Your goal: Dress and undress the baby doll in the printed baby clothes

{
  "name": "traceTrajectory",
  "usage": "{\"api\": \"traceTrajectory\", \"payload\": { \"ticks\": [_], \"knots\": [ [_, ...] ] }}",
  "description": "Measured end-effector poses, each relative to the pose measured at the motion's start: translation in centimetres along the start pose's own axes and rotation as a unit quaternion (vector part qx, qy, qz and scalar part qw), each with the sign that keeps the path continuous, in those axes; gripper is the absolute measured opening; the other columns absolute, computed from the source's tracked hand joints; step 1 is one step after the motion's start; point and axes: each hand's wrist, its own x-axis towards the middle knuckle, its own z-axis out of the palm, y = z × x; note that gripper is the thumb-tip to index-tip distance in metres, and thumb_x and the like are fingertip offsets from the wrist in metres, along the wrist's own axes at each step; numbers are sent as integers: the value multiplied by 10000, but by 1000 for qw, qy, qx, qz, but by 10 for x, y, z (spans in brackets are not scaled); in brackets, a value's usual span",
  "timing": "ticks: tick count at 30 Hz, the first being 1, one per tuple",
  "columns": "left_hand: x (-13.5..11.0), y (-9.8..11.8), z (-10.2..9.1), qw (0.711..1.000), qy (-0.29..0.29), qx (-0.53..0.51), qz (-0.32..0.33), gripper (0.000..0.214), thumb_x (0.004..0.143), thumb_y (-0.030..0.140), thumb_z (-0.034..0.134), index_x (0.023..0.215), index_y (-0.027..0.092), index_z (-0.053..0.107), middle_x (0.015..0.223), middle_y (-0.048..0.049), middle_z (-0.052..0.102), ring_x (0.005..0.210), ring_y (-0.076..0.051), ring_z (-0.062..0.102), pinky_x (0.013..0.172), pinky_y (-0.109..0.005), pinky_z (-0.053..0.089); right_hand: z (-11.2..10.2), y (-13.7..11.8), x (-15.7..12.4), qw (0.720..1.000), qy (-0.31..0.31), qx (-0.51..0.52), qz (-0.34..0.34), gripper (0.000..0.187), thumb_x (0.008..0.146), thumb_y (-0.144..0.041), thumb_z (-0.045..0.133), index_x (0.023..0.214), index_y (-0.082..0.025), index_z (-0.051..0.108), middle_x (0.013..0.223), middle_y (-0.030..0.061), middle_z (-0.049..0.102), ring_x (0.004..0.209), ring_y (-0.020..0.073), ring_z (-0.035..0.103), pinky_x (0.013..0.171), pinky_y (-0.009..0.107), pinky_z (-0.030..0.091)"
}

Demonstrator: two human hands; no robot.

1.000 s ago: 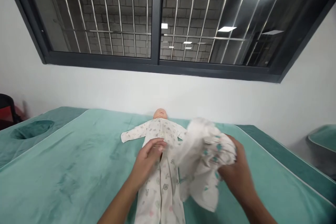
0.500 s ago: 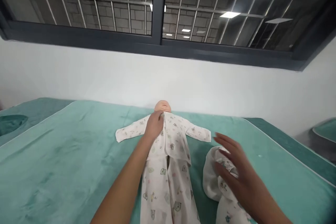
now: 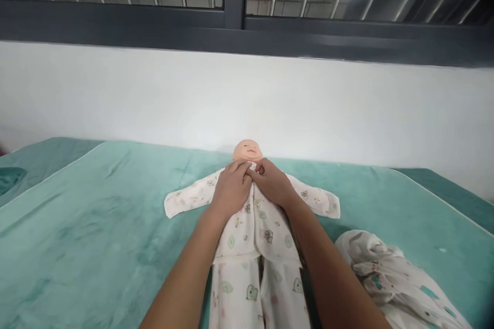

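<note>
A baby doll (image 3: 247,150) lies on its back, its head toward the wall. It wears a white printed jacket (image 3: 266,231) with both sleeves spread out sideways, over matching printed trousers (image 3: 235,293). At the neck of the jacket, my left hand (image 3: 233,185) is closed, pinching the cloth near the collar. My right hand (image 3: 272,180) meets it there with bent fingers, closed on the other side of the front opening. The fingertips of both hands nearly touch, and whatever fastening lies between them is hidden.
A crumpled white printed cloth (image 3: 389,272) lies at the lower right, beside my right forearm. The green bedspread (image 3: 108,226) spreads under everything. Behind the doll rises a white wall (image 3: 154,97) below a dark window frame (image 3: 135,28).
My right hand has moved left from above the crumpled cloth to the jacket's collar and closed there. My left hand stays at the collar. The view has tilted down and come closer.
</note>
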Motion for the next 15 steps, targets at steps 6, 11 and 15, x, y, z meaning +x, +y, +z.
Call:
{"api": "traceTrajectory", "payload": {
  "ticks": [6, 11, 15],
  "knots": [
    [2, 5, -2, 1000, -11, -17, -21, 430, 913, 218, 333, 1265, 210, 580, 1401, -41, 530, 1303, -234, 444, 1133, -423, 323, 5, 14, -4, 995, 18, 100, -2, 353, 806, -532, 582, 1011, -246, 563, 1104, 15, 593, 906, 179, 570, 820, 338, 433],
    [2, -1, -1, 999, -10, -34, -13, 411, 911, 224, 349, 1245, 196, 588, 1407, -48, 525, 1314, -224, 437, 1143, -412, 309, 8, 13, -15, 992, 35, 91, -80, 249, 889, -439, 526, 999, -244, 637, 1111, 54, 580, 1045, 205, 557, 948, 372, 418],
    [3, -5, -1, 998, -10, -58, -8, 386, 913, 229, 370, 1221, 201, 601, 1390, -54, 537, 1293, -217, 457, 1131, -408, 323, 9, 10, -24, 986, 56, 59, -149, 252, 948, -359, 457, 870, -243, 667, 1019, 67, 611, 1109, 220, 525, 983, 382, 404]
  ]
}}
